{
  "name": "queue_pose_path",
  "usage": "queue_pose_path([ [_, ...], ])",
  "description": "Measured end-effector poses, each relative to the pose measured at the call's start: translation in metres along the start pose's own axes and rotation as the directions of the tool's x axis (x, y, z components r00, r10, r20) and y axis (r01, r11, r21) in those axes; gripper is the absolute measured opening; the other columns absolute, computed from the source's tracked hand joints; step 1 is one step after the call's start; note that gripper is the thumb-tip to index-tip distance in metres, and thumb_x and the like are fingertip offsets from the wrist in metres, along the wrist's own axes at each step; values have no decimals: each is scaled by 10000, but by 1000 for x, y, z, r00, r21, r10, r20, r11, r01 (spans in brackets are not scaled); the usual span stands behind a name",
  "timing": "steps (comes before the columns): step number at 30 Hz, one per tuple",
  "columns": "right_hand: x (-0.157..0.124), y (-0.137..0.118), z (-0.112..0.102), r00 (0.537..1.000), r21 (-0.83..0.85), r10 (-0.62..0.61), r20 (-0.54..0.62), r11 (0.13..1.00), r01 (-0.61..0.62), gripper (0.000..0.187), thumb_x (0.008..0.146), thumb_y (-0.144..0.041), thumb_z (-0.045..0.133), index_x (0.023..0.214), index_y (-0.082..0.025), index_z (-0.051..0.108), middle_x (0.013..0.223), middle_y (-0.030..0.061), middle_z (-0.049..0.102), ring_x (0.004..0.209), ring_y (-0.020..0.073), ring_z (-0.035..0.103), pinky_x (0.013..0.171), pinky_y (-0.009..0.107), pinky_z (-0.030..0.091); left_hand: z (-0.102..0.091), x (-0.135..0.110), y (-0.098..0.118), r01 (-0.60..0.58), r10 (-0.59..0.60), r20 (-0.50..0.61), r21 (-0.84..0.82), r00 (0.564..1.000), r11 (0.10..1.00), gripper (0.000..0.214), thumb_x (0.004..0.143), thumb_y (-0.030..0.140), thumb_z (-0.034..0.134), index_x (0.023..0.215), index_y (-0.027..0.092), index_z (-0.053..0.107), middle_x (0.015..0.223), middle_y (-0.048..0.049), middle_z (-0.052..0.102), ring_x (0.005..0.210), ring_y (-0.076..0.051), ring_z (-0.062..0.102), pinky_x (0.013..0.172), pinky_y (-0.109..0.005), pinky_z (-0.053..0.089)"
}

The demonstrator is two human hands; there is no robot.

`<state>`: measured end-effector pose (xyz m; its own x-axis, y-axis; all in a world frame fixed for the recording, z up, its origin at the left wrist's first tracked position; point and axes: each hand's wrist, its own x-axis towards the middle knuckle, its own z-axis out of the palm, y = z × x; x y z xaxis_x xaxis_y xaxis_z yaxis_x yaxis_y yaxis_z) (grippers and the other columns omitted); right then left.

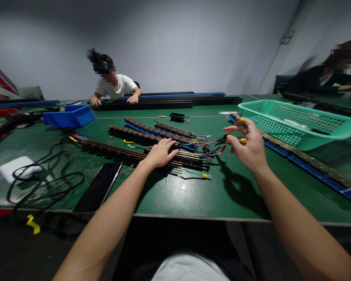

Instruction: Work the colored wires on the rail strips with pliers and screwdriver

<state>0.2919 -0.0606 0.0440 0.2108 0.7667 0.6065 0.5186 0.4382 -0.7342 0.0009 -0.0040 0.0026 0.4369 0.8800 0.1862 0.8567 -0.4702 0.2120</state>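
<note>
My left hand (pixel 161 153) lies flat with spread fingers on a dark rail strip with copper-coloured bars (pixel 190 155). My right hand (pixel 250 145) is closed around the yellow handles of a pair of pliers (pixel 222 139), held above the table. The pliers' jaws point left and are at the end of a red wire (pixel 208 143); whether they grip it I cannot tell. Blue and red wires come out of the strip's right end. A green wire with a yellow sleeve and ring terminal (pixel 205 176) lies in front. More strips, some in blue housings (pixel 128 122), lie behind my left hand.
A phone (pixel 101 185), tangled black cable (pixel 58 181) and white adapter (pixel 19 168) lie at left. Beyond them stands a blue bin (pixel 68 117). A green basket (pixel 295 113) and a long blue strip (pixel 307 169) occupy the right. Two co-workers sit across the green table (pixel 178 201).
</note>
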Motion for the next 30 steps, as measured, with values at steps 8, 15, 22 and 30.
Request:
queue_pose_path([
  [8, 0, 2, 2, 1000, -49, -3, 10, 999, 3, 519, 803, -311, 649, 1281, -215, 471, 1099, 99, 724, 629, 157, 639, 472, 260, 493, -1, -1, 1, 9, -9, 8, -14, 1000, 1000, 544, 981, 524, 413, 1429, 225, 493, 1560, -113, 418, 1460, -283, 335, 1161, -526, 321],
  [15, 0, 3, 2, 1000, -55, 0, -18, 998, -1, 459, 839, -326, 621, 1262, -220, 477, 1082, 91, 734, 677, 178, 672, 522, 282, 517, 0, 0, 0, 3, -3, 6, -18, 1000, 1000, 548, 982, 520, 415, 1427, 212, 494, 1556, -120, 422, 1462, -289, 331, 1168, -518, 310],
  [22, 0, 1, -1, 982, -74, -70, -174, 996, 58, 225, 911, -336, 563, 1116, -242, 555, 868, 56, 732, 822, 259, 725, 658, 378, 582, 0, 0, -1, -4, 4, 9, -13, 1000, 1000, 553, 985, 525, 405, 1430, 207, 490, 1563, -122, 411, 1463, -290, 327, 1164, -534, 308],
  [30, 1, -5, -3, 972, 30, -33, -232, 999, 42, 308, 842, -282, 603, 1143, -262, 541, 949, 68, 722, 885, 271, 714, 441, 296, 507, 1, 0, -1, 0, 0, 6, -16, 1000, 1000, 552, 981, 530, 408, 1428, 218, 491, 1558, -115, 421, 1465, -283, 326, 1172, -521, 303],
])
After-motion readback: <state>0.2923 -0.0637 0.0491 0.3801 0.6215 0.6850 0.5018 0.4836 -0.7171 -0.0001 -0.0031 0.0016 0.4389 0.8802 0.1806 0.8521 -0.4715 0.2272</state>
